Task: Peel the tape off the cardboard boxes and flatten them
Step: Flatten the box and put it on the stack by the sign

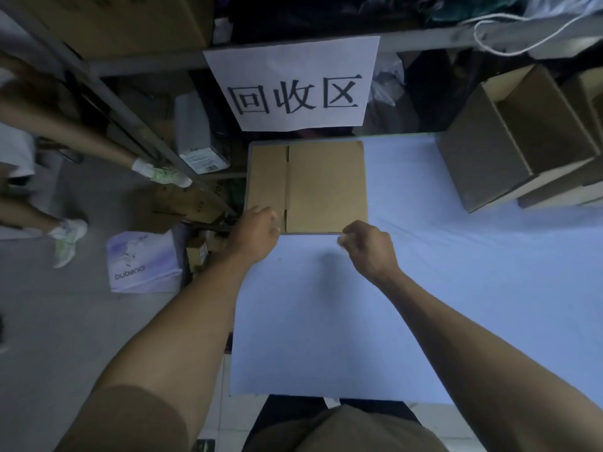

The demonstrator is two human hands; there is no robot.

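The left hand (256, 228) rests on the near left corner of the flat cardboard box (308, 187); its fingers curl down over the box's edge, but whether they grip it is hard to tell. The right hand (367, 246) hangs just off the box's near right corner, fingers curled in with the tips pinched together; something small and pale may be between them, too blurry to name. The flat box lies at the far left corner of the counter (424, 288), its left edge along the counter's left edge. The near and middle parts of the pale blue counter are open. Both arms reach forward, bare. Open cardboard boxes (522, 138) stand at the far right. A paper sign (295, 84) hangs from the shelf behind. A white box (143, 262) sits on the floor at left.
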